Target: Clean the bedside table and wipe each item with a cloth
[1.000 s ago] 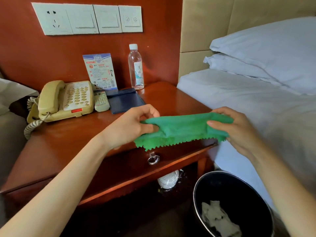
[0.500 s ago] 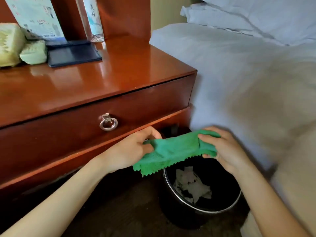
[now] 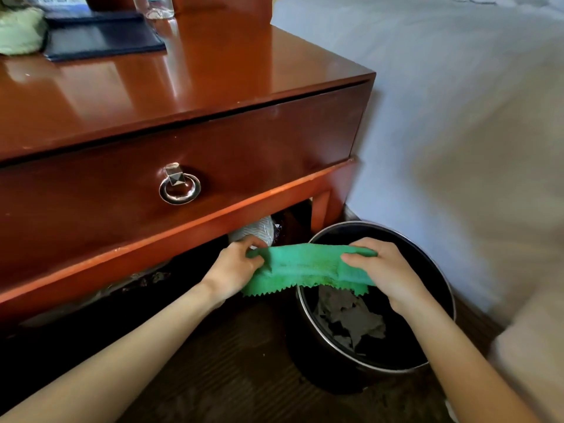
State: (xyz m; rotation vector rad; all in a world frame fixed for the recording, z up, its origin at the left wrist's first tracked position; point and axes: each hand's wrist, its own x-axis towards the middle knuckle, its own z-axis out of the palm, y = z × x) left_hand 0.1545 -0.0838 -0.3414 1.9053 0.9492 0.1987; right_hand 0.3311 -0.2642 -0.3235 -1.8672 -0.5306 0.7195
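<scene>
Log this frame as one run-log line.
phase: shaking out cloth | left hand: grips green cloth | right hand: grips cloth | cloth: over black bin | drawer: closed

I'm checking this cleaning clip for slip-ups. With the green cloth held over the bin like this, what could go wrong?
1. Both hands, left hand and right hand, hold the green cloth stretched above the open bin; a slipped grip could drop it onto the crumpled paper inside.
2. The bin stands close beside the bedside table leg, so a nudge might tip it.

Single head view, close, angled down past the bedside table (image 3: pixel 183 87) front.
</scene>
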